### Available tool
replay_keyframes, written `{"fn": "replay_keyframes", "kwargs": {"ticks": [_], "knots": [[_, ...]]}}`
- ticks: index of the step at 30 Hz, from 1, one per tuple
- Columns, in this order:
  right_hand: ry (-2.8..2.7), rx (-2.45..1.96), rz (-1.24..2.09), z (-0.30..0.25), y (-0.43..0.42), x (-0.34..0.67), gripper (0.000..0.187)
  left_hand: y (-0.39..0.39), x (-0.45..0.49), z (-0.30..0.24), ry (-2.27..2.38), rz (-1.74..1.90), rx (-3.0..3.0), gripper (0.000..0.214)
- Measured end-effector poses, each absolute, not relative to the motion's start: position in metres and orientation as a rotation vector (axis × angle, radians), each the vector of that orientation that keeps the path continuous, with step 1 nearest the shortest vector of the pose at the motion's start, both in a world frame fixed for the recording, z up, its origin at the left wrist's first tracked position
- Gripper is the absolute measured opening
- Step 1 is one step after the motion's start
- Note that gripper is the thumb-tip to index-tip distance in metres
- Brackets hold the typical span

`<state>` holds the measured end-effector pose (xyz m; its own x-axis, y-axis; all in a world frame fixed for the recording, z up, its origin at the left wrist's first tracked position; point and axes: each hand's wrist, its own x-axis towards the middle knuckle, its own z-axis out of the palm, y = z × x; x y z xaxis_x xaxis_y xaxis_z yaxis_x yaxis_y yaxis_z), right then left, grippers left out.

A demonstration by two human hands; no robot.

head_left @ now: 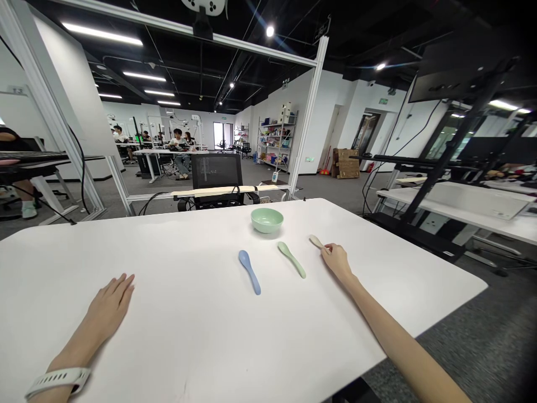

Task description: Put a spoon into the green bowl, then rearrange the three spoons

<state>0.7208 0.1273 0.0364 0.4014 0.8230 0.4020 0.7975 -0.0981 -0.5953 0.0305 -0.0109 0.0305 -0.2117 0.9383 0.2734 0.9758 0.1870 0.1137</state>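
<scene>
My right hand [335, 260] has its fingers closed on the handle of a beige spoon [315, 240], whose bowl end points away to the left. To the left of that hand lies a green spoon [292, 259] on the white table. Further left rests a blue spoon [250, 272], its handle toward me. A light green bowl [267, 220] stands upright behind the spoons; its inside is only partly seen. My left hand [109, 305] lies flat on the table at the left, fingers stretched out, touching none of these things.
The white table [176, 336] has a metal frame [310, 117] standing behind it. Beyond the far edge is a black mesh chair [217, 170]. A dark stand [436, 145] and another desk [470, 210] are on the right. Several people sit at desks in the background.
</scene>
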Motion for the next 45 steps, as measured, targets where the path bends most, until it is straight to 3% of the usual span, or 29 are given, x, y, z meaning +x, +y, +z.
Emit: {"fn": "replay_keyframes", "kwargs": {"ticks": [45], "knots": [[-1.448,-1.923,-0.054,0.033,0.129,0.723,0.04,-0.006,0.016,0.016,-2.292,-0.445,-1.885,0.074]]}}
